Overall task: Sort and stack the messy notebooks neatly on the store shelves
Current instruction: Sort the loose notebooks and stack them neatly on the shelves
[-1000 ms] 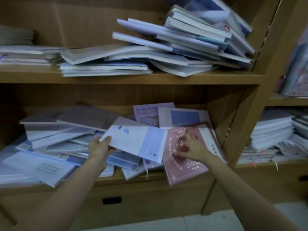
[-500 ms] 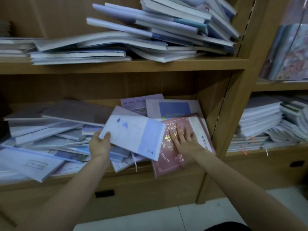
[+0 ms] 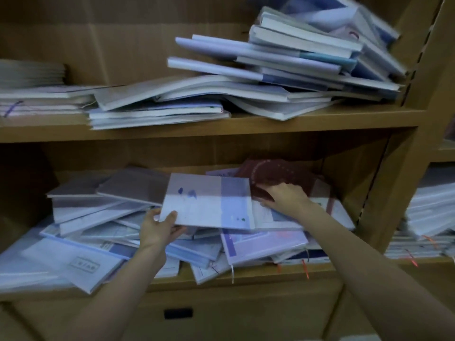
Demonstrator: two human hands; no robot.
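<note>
Two hands engaged: left hand [image 3: 157, 228] grips pale lavender-and-white notebook [image 3: 209, 200] by its corner; right hand [image 3: 285, 196], fingers curled, holds tilted maroon notebook [image 3: 273, 172].

Both bare forearms reach up and forward from the lower frame edge, the left from bottom centre-left, the right from the bottom right corner, converging toward mid-frame. Left hand [image 3: 158, 228] sits palm-up with the thumb laid over the near corner of a pale blue notebook [image 3: 209, 201] and the fingers [image 3: 178, 233] curled beneath, pinching it. Right hand [image 3: 286, 196] is extended farther in, knuckles up, wrist nearly straight, its fingers bent down onto the edge of a dark red notebook [image 3: 273, 174]; motion blur leaves the exact grip unclear.
</note>
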